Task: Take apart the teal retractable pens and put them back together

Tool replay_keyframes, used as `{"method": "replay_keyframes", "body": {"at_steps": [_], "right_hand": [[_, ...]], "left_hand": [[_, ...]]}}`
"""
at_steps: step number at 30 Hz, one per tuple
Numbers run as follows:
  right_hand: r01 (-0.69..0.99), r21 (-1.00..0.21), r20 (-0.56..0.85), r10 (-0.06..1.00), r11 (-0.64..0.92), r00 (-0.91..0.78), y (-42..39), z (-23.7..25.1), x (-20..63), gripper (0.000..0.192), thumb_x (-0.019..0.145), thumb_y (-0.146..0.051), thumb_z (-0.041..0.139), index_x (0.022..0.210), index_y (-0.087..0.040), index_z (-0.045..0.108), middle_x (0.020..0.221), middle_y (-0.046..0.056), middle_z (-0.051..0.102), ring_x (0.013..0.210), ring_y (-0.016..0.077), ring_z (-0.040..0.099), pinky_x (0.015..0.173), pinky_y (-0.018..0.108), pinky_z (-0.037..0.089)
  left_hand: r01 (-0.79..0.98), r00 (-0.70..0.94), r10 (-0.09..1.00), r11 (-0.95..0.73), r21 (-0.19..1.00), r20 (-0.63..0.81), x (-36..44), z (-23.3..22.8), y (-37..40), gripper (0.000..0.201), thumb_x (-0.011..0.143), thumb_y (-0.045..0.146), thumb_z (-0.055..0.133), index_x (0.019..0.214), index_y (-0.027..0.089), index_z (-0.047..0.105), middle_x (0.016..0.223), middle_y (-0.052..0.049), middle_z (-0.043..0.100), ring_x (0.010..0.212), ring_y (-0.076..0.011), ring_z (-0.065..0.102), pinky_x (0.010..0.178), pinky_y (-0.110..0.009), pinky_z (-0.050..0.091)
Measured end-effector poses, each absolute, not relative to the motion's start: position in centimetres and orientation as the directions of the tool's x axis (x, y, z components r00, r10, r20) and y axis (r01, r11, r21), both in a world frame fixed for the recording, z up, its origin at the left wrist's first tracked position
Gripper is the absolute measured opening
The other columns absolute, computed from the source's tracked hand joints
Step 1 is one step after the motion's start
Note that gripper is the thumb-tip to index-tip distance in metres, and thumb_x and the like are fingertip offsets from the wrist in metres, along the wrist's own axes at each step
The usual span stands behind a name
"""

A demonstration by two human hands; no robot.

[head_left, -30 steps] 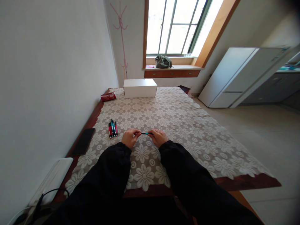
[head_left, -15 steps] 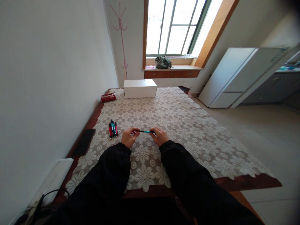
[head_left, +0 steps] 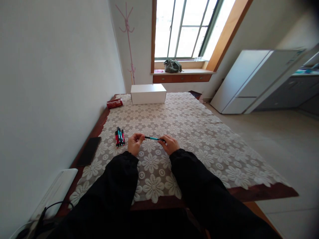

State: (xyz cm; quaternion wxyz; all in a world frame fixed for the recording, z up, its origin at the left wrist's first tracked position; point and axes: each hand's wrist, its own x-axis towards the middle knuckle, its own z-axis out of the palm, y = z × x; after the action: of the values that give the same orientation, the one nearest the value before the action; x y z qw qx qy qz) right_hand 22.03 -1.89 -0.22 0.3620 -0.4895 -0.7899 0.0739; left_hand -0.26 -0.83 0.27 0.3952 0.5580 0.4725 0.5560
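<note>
A teal-and-black pen (head_left: 151,138) is stretched between my two hands above the lace tablecloth. My left hand (head_left: 135,143) pinches its black left end between thumb and fingers. The opposite end sits in the closed fingers of my right hand (head_left: 169,144), which partly hide it. Left of my left hand lies a small bunch of pens (head_left: 120,137), some red and black, others teal and black, side by side on the cloth.
A white box (head_left: 148,94) stands at the table's far end, beside a red packet (head_left: 115,103). Along the left edge lie a dark phone (head_left: 89,151) and a white device (head_left: 56,191) near cables. The lace tablecloth (head_left: 199,142) covers most of the table.
My left hand has shifted slightly left along the pen to its end, baring more of the barrel. The pen now slants a little, left end higher. My right hand stays nearly still.
</note>
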Motion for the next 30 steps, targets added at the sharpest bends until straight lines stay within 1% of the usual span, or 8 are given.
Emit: {"method": "replay_keyframes", "body": {"at_steps": [3,5,11,15,18,21,23,30], "right_hand": [[0.716,-0.475,0.482,0.832,0.512,-0.275,-2.02,0.00,22.04,0.031,0.096,-0.044,0.048,0.083,-0.021,0.065,0.077,0.003,0.063,0.071,0.0154,0.057,0.067,0.026,0.041],[0.688,-0.516,0.468,0.841,0.510,-0.273,-2.02,0.05,22.04,0.035,0.096,-0.045,0.046,0.077,-0.021,0.064,0.072,0.002,0.062,0.068,0.0150,0.055,0.064,0.026,0.040],[0.431,-0.819,0.342,0.926,0.378,-0.162,-1.66,-0.22,22.02,0.045,0.090,-0.055,0.048,0.068,-0.019,0.063,0.054,-0.001,0.052,0.050,0.0119,0.046,0.050,0.025,0.034],[0.276,-0.916,0.280,0.956,0.292,-0.085,-1.54,-0.25,21.97,0.049,0.087,-0.061,0.049,0.070,-0.018,0.064,0.051,-0.002,0.049,0.045,0.0106,0.041,0.044,0.024,0.030],[0.276,-0.913,0.297,0.953,0.302,-0.060,-1.66,-0.17,21.81,0.045,0.085,-0.060,0.054,0.073,-0.017,0.066,0.051,-0.002,0.051,0.045,0.0107,0.043,0.044,0.023,0.031],[0.323,-0.882,0.337,0.938,0.344,-0.079,-1.84,-0.20,21.61,0.039,0.084,-0.055,0.058,0.076,-0.018,0.067,0.054,-0.001,0.055,0.049,0.0123,0.049,0.048,0.024,0.036],[0.354,-0.855,0.365,0.924,0.379,-0.109,-1.90,-0.29,21.53,0.035,0.084,-0.052,0.059,0.079,-0.018,0.068,0.056,-0.001,0.058,0.052,0.0131,0.052,0.051,0.024,0.039],[0.481,-0.747,0.448,0.882,0.458,-0.144,-1.86,-0.53,21.68,0.035,0.088,-0.051,0.056,0.079,-0.020,0.070,0.061,0.000,0.061,0.054,0.0135,0.053,0.054,0.025,0.039]], "left_hand": [[0.069,-0.068,0.966,-0.243,0.967,0.248,-0.30,0.01,-0.69,0.040,0.077,0.053,0.067,0.086,0.015,0.061,0.074,-0.004,0.067,0.068,-0.0143,0.064,0.060,-0.024,0.047],[0.053,-0.063,0.967,-0.244,0.968,0.248,-0.30,-0.07,-0.69,0.038,0.077,0.053,0.067,0.085,0.016,0.061,0.076,-0.004,0.067,0.069,-0.0145,0.064,0.061,-0.024,0.048],[0.023,-0.043,0.969,-0.242,0.970,0.243,-0.18,0.30,-0.88,0.038,0.076,0.052,0.069,0.083,0.015,0.061,0.076,-0.004,0.067,0.067,-0.0136,0.063,0.060,-0.024,0.048],[-0.002,0.033,0.983,-0.179,0.984,0.179,0.14,0.72,-1.15,0.042,0.077,0.056,0.067,0.084,0.015,0.060,0.069,-0.002,0.066,0.058,-0.0112,0.057,0.056,-0.024,0.046],[0.013,0.086,0.985,-0.154,0.988,0.152,0.31,0.87,-1.35,0.045,0.081,0.061,0.059,0.073,0.017,0.056,0.058,0.001,0.059,0.048,-0.0087,0.049,0.049,-0.022,0.040],[0.039,0.039,0.988,-0.153,0.987,0.151,0.26,0.71,-1.38,0.053,0.083,0.063,0.054,0.058,0.019,0.044,0.045,0.005,0.040,0.041,-0.0064,0.036,0.042,-0.022,0.029],[0.070,0.007,0.989,-0.145,0.987,0.145,0.13,0.46,-1.29,0.056,0.084,0.064,0.051,0.053,0.020,0.037,0.042,0.006,0.032,0.038,-0.0059,0.029,0.039,-0.022,0.023],[0.186,0.004,0.988,-0.152,0.971,0.154,-0.05,0.22,-1.23,0.054,0.087,0.058,0.045,0.051,0.020,0.037,0.043,0.005,0.032,0.041,-0.0079,0.028,0.042,-0.024,0.022]]}}
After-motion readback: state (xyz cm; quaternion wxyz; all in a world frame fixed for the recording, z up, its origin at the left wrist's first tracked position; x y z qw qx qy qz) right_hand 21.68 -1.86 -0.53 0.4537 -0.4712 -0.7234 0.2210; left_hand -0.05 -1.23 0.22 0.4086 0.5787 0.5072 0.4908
